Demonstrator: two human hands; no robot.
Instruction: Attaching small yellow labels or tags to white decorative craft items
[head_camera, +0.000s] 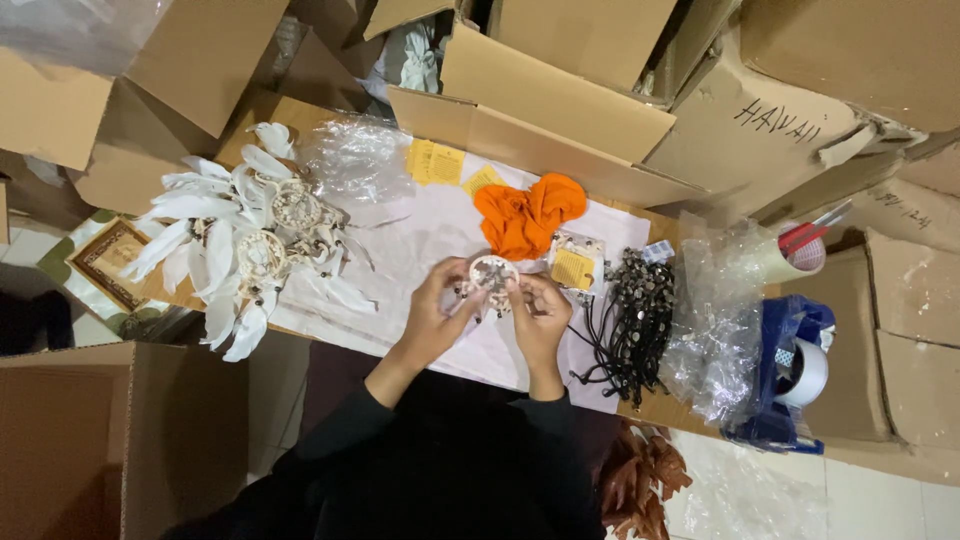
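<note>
White woven hoop (491, 273) — left hand (432, 315) | right hand (540, 318) — fingers of both pinch it

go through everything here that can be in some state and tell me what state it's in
Small hoop: held up between both hands.
Left hand: gripping the hoop.
Right hand: gripping the hoop.
Feathered dreamcatchers: piled flat.
Orange cloth: crumpled.
Black cords: bunched, overhanging the table edge.
Tape roll: upright in dispenser.

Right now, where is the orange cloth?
In the head view, the orange cloth lies crumpled at the table's far edge, just beyond the hoop held in both hands, against a cardboard box, with yellow tags to its left.
</note>
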